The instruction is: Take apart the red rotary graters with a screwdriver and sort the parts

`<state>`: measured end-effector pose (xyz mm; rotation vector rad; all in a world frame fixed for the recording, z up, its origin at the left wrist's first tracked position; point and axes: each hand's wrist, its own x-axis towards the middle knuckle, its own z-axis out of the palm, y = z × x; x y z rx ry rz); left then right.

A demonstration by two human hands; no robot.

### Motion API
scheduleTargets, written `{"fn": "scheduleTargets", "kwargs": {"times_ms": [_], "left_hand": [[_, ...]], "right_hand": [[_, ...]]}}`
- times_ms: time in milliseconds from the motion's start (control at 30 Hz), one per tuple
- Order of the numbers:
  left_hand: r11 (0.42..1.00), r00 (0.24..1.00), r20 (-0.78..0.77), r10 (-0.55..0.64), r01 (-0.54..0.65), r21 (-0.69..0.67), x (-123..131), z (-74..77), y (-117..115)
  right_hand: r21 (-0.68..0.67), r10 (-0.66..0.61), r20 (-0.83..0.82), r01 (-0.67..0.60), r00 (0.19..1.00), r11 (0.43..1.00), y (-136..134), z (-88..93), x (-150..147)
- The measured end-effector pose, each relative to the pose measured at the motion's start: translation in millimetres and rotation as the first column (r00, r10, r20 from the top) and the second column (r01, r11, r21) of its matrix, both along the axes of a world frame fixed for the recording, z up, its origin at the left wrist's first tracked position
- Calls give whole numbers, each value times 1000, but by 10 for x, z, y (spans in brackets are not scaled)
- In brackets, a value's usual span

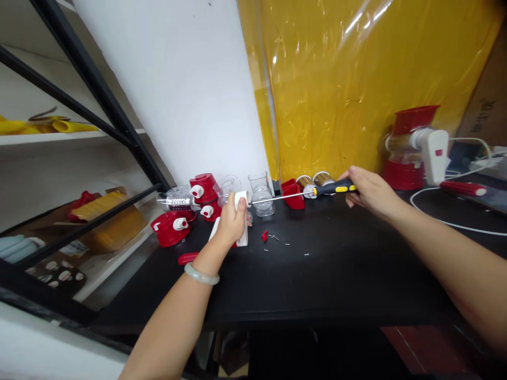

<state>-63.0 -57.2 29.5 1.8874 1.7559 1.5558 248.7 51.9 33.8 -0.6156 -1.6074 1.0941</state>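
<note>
My left hand point(232, 221) is closed around a white plastic part point(242, 236), holding it above the table. My right hand point(370, 191) grips a long screwdriver point(330, 187) by its black and yellow handle. The metal shaft points left, and its tip meets the upper end of the white part. Whether the tip sits in a screw is too small to see. A small red piece point(264, 235) and several loose screws point(274, 237) lie on the table just right of my left hand. Partly behind my left wrist is a red handle point(187, 258).
Red grater bases point(170, 230), clear plastic cups point(262, 195), a red hopper point(292, 193) and grater drums point(306, 186) line the back of the black table point(317, 285). An assembled rotary grater point(412, 148) and a white cable point(455, 226) are at right. Shelving point(114, 264) stands left.
</note>
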Motion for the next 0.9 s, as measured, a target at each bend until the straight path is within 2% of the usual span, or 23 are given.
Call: {"fn": "scheduleTargets", "kwargs": {"times_ms": [100,233,300,400,467,533,667,800,900], "left_hand": [[1000,999,32,7,-7,3,2,-10,8],[1000,1000,26,3,-3,2,4,-33,11],[1000,1000,14,-5,5,-10,-2,-57,17],[1000,1000,-1,-14,14,-20,-19,-101,34],[999,1000,11,-21,22,-25,-27,-122,45],[999,999,27,-22,22,-29,-27,-126,50],[1000,999,44,-9,9,-11,-13,-99,46],[1000,999,39,-15,15,-7,8,-80,36],[1000,999,37,-20,20,-11,24,-84,28]], "right_hand": [[40,63,-116,-58,991,997,-28,32,14],[-27,192,-187,-201,963,979,-37,67,39],[-56,194,-176,-206,965,977,-20,68,47],[-66,51,-37,-53,998,996,20,48,53],[-14,-92,68,93,993,996,37,34,51],[52,-149,95,145,984,988,36,31,47],[112,-28,-44,33,999,993,8,51,50],[28,114,-133,-111,985,993,13,69,81],[-37,124,-107,-128,987,991,71,56,104]]}}
